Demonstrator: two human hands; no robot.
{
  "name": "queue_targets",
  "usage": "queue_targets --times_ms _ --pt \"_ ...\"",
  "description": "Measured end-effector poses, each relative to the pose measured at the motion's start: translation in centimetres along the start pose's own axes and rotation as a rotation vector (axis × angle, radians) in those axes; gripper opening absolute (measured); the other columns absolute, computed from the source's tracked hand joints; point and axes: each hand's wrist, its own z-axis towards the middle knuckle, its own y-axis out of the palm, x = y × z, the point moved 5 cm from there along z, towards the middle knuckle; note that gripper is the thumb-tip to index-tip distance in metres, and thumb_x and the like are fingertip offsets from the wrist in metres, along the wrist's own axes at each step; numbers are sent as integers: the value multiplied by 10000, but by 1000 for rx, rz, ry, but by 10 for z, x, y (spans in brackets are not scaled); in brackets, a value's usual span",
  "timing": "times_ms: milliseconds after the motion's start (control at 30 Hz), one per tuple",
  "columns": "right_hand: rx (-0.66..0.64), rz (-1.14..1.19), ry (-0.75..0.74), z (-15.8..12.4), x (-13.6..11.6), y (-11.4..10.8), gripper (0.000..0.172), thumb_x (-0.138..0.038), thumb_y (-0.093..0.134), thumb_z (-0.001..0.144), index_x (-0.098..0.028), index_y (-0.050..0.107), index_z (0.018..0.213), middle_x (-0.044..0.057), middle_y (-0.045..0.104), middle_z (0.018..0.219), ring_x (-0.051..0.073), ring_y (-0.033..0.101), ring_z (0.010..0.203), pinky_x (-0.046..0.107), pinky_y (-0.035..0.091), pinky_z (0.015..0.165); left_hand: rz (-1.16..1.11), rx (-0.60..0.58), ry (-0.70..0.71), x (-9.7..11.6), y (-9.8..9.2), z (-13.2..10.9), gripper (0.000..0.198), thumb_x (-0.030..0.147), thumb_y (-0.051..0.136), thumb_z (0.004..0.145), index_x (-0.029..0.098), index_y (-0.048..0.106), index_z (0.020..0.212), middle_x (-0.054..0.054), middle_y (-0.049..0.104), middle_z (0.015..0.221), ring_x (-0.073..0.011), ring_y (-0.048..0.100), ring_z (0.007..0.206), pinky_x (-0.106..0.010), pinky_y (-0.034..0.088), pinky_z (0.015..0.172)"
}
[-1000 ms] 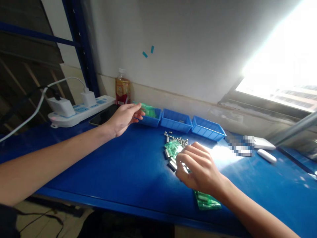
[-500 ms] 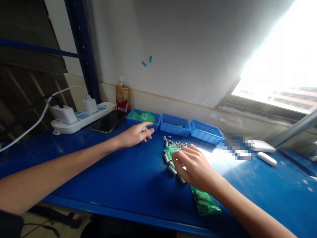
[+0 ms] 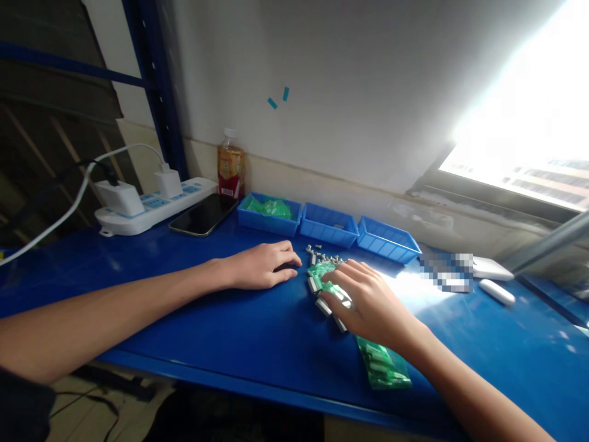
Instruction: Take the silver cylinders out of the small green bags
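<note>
My left hand rests low over the blue table, just left of a small pile of metal parts. Its thumb and fingers are apart with nothing between them. Over the pile's right side hovers or rests my right hand, thumb and fingers apart, covering part of it. In the pile, a crumpled green plastic bag lies among short metal posts and small screws. Below my right wrist is a second green bag with post-like pieces inside.
Three blue bins line the wall: the left bin holds green plastic, the middle bin a few small pieces, then the right bin. A phone, power strip and drink bottle stand left; white objects lie right.
My left hand has come away from the left bin, moving right and down toward the pile. My right hand's fingers have spread from a curled pose over the parts.
</note>
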Motion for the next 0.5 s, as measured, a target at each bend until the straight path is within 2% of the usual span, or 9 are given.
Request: queue_targets --times_ms 133,200,333,433,500 --pt "-89 -16 140 -1 10 8 439 -435 558 855 -179 545 1211 107 621 1101 276 559 996 388 454 813 10 -3 3 1 1 0 311 352 461 925 217 593 1173 -48 545 1111 -166 579 930 -232 439 809" --pt "-115 11 191 -1 15 11 463 -447 546 858 -178 526 1235 109 619 1122 275 575 1009 389 468 822 15 -6 1 2 1 0 309 348 463 925 216 594 1172 -47 544 1106 -163 579 925 -229 438 808" --pt "-92 40 230 2 17 11 318 -400 522 875 -199 595 1109 79 670 1029 250 627 938 352 480 774 13 -6 -3 3 -1 0 313 353 465 922 218 594 1174 -48 542 1106 -163 581 919 -227 440 801" --pt "3 50 264 2 19 6 205 -334 494 888 -206 632 968 55 704 907 214 661 807 297 466 683 4 6 4 2 -1 -1 314 365 465 921 218 603 1163 -49 548 1097 -168 585 925 -234 440 812" --pt "99 46 289 1 22 2 203 -297 461 898 -200 636 866 40 705 774 191 660 684 273 443 615 -5 15 10 2 -1 -1 315 369 465 920 217 607 1157 -52 551 1099 -173 588 935 -240 439 826"
